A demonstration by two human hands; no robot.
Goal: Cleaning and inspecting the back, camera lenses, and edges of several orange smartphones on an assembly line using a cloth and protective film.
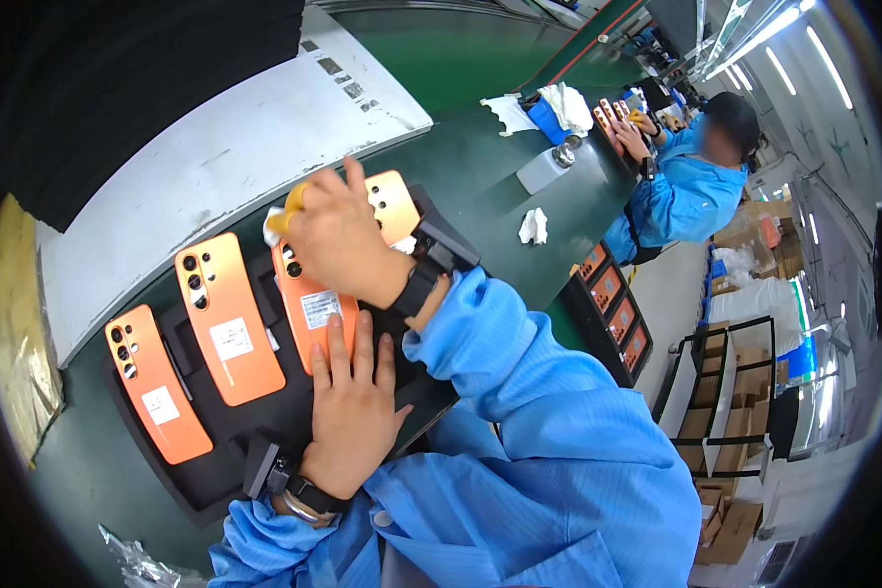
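Several orange smartphones lie back up in a row on a black foam tray (227, 431). On the third phone (300, 294) from the left, my left hand (353, 416) rests open, its fingers stretched over the lower end. My right hand (338, 235), with yellow finger cots on it, is closed on a white cloth (272, 225) at that phone's camera end. The hand hides much of the phone's top. To its left lie the second phone (229, 309) and the leftmost phone (157, 382), each with a white label. Another phone (392, 201) lies right of my right hand, partly covered.
Behind the tray stands a white board (255, 118). Farther right on the green table are a crumpled wipe (533, 227), a clear bottle (549, 169) and a blue container (551, 120) with cloths. A co-worker (691, 191) handles phones beyond a black tray (608, 309) of orange phones.
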